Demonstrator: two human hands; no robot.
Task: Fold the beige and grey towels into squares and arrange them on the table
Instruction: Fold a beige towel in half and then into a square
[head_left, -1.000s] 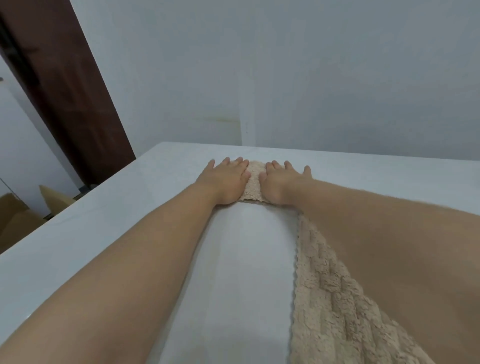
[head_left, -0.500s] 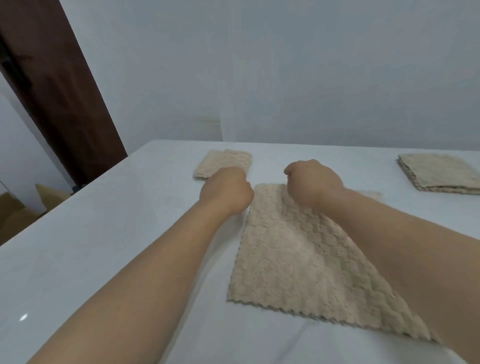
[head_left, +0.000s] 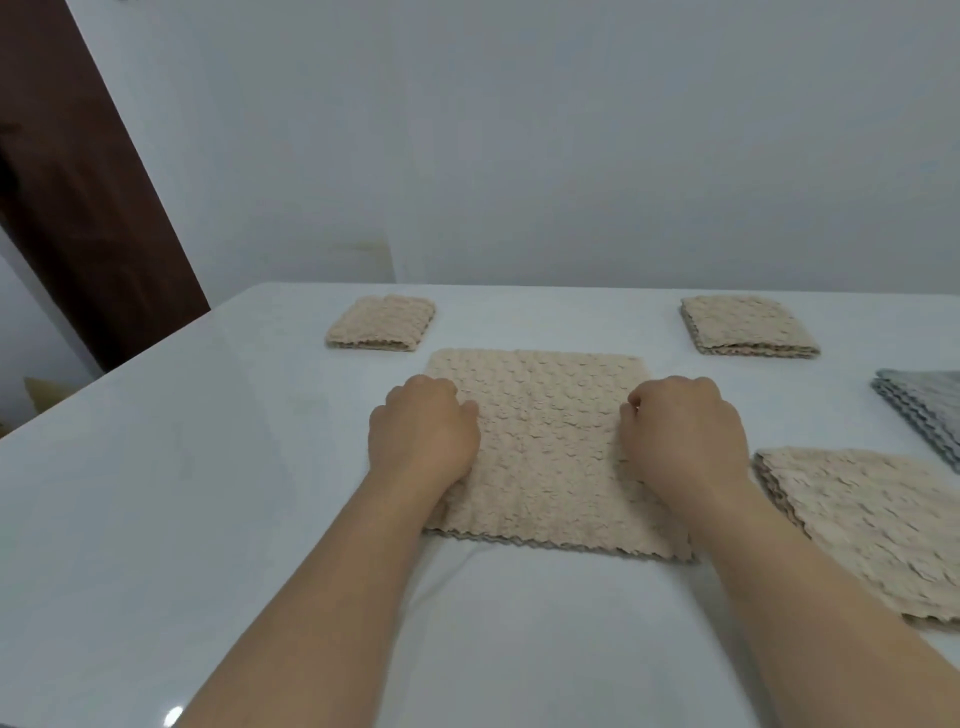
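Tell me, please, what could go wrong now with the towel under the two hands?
1. The left hand and right hand grip the beige towel at its side edges with curled fingers; an uneven pull may give a crooked fold.
2. The right forearm passes close beside the beige stack; it might brush and shift it.
3. The small folded towel lies just beyond the far left corner; a push forward could nudge it.

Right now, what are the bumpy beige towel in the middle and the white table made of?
The beige towel looks like soft, fluffy cloth, perhaps microfibre: matte little bumps all over and a zigzag near edge. The table looks hard, smooth and glossy, since light glints off it; stone, glass or coated wood, I cannot tell.
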